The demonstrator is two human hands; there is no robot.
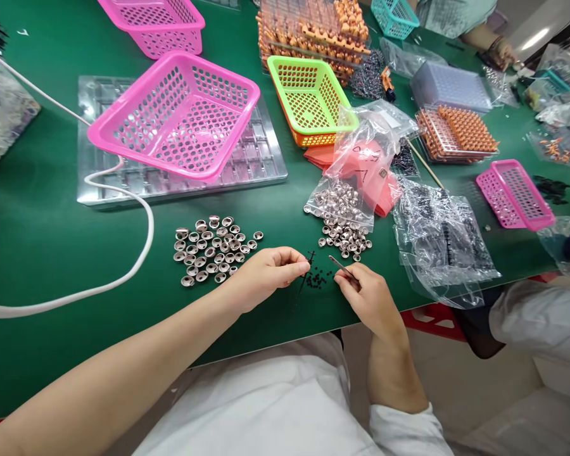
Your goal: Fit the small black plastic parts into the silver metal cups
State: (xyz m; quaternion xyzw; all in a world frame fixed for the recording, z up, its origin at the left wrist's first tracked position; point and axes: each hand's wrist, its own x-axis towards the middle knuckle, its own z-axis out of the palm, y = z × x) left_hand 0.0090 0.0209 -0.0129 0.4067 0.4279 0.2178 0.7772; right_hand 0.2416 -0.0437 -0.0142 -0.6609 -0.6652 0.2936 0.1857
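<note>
My left hand [276, 273] pinches a thin black plastic sprue [308, 277] with short side branches, between thumb and forefinger. Closed around a slim metal tool [342, 267], my right hand [368, 296] is just to the right; the tool's pale tip points up and left toward the sprue. Whether it is a blade or tweezers I cannot tell. Tiny black pieces [318, 278] lie scattered on the green table between the hands. Several small silver metal cups [209, 250] are spread beyond my left wrist. More silver cups [344, 234] spill from a clear bag behind my right hand.
A pink basket [175, 114] rests on a clear plastic tray [266, 158], with a white cable [147, 234] curving alongside. Behind are a green basket [308, 95] and trays of orange parts [308, 38]. Plastic bags [441, 240] lie at right; another person's hand [501, 54] is far right.
</note>
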